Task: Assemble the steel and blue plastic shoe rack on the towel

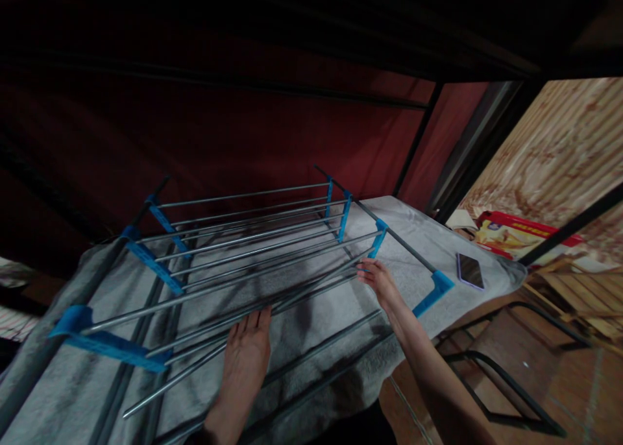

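Observation:
A rack of thin grey metal tubes joined by blue plastic brackets [165,266] lies on a grey cloth-covered surface [403,228]. One metal tube [160,393] runs at a slant across the front rods, its near-left end sticking out free. My left hand [248,344] is back up, its fingers bent over this tube near its middle, close beside the front rods; the fingertips are hidden. At the tube's far-right end, my right hand [377,279] has its fingers closed around it, near a blue bracket [378,237] on the right side.
A phone [470,271] lies on the cloth at the right. Beyond it are a red and yellow package [520,234] and wooden slats [584,296]. A metal-framed chair [516,354] stands at lower right. Dark frame bars [418,137] rise before a red curtain [272,133].

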`<state>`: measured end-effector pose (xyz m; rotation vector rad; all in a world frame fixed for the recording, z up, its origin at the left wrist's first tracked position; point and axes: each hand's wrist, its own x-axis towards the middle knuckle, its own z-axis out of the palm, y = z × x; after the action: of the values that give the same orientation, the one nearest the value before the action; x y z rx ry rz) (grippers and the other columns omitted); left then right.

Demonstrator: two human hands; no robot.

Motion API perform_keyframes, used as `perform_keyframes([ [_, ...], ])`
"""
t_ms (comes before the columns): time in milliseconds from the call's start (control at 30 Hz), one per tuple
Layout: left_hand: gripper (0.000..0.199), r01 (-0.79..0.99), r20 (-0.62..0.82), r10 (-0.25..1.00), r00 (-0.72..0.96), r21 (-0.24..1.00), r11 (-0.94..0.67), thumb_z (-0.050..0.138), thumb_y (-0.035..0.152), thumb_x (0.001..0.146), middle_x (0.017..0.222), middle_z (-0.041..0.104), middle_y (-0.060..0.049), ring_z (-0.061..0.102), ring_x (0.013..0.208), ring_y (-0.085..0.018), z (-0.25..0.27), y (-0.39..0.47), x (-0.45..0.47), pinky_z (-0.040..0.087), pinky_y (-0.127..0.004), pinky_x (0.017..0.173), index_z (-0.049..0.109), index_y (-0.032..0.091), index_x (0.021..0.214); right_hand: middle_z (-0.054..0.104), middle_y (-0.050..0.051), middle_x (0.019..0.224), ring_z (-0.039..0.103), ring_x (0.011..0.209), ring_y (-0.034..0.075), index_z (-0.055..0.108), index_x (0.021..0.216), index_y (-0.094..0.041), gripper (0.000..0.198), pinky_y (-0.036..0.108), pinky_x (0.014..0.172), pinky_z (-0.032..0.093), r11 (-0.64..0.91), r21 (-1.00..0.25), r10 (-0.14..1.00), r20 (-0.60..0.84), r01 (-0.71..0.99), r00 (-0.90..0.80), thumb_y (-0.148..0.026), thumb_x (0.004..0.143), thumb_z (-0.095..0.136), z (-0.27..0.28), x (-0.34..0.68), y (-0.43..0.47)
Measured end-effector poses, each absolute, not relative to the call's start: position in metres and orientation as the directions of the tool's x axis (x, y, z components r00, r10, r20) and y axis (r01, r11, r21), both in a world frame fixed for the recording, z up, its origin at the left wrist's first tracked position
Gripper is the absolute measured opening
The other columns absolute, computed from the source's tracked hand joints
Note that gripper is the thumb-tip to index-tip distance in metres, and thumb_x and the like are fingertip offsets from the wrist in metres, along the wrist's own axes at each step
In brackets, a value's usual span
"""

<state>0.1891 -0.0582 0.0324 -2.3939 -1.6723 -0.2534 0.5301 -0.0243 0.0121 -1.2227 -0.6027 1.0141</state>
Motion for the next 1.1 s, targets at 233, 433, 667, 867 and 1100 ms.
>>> perform_keyframes([
  [233, 0.034, 0.91, 0.322, 0.854, 0.408, -0.064, -0.411, 0.044, 0.013, 0.099, 0.114, 0.071, -0.012, 0.067, 0.101, -0.026, 0.029, -0.049, 0.202, 0.052, -0.041, 0.091, 0.065, 0.015, 0.126, 0.061, 0.011, 0.134, 0.059, 0.118, 0.025, 0.058, 0.122, -0.022, 0.059, 0.044, 0.105, 0.046, 0.105, -0.983, 0.66, 0.184, 0.154, 0.729, -0.04, 0.065, 0.057, -0.002, 0.588, -0.013],
  [433, 0.034, 0.882, 0.359, 0.813, 0.458, -0.068, -0.466, 0.043, 0.014, 0.099, 0.105, 0.072, -0.012, 0.068, 0.093, -0.026, 0.041, -0.032, 0.216, 0.053, -0.041, 0.086, 0.067, 0.015, 0.124, 0.062, 0.01, 0.137, 0.056, 0.129, 0.027, 0.067, 0.117, -0.023, 0.053, 0.045, 0.114, 0.038, 0.129, -0.963, 0.762, 0.25, 0.238, 0.598, -0.039, 0.068, 0.056, 0.008, 0.594, 0.009],
  [667, 0.038, 0.877, 0.363, 0.805, 0.47, -0.084, -0.474, 0.041, 0.012, 0.099, 0.102, 0.072, -0.011, 0.069, 0.088, -0.025, 0.04, -0.026, 0.217, 0.053, -0.039, 0.08, 0.066, 0.017, 0.126, 0.061, 0.01, 0.139, 0.052, 0.134, 0.026, 0.069, 0.121, -0.019, 0.053, 0.045, 0.12, 0.031, 0.188, -0.949, 0.75, 0.305, 0.252, 0.587, -0.035, 0.073, 0.053, 0.004, 0.584, 0.009],
  [867, 0.039, 0.884, 0.33, 0.827, 0.455, -0.061, -0.463, 0.038, 0.012, 0.1, 0.102, 0.072, -0.011, 0.068, 0.09, -0.025, 0.044, -0.027, 0.219, 0.051, -0.038, 0.081, 0.065, 0.018, 0.127, 0.061, 0.007, 0.14, 0.051, 0.135, 0.024, 0.069, 0.124, -0.02, 0.055, 0.042, 0.12, 0.029, 0.165, -0.962, 0.762, 0.264, 0.216, 0.592, -0.031, 0.073, 0.052, 0.008, 0.578, 0.005],
  [1100, 0.04, 0.886, 0.315, 0.84, 0.442, -0.007, -0.464, 0.039, 0.008, 0.096, 0.102, 0.07, -0.011, 0.066, 0.092, -0.026, 0.048, -0.029, 0.222, 0.051, -0.04, 0.082, 0.064, 0.016, 0.126, 0.063, 0.007, 0.138, 0.05, 0.135, 0.025, 0.069, 0.121, -0.02, 0.055, 0.043, 0.12, 0.029, 0.149, -0.968, 0.762, 0.243, 0.202, 0.6, -0.034, 0.07, 0.052, 0.018, 0.575, 0.002],
])
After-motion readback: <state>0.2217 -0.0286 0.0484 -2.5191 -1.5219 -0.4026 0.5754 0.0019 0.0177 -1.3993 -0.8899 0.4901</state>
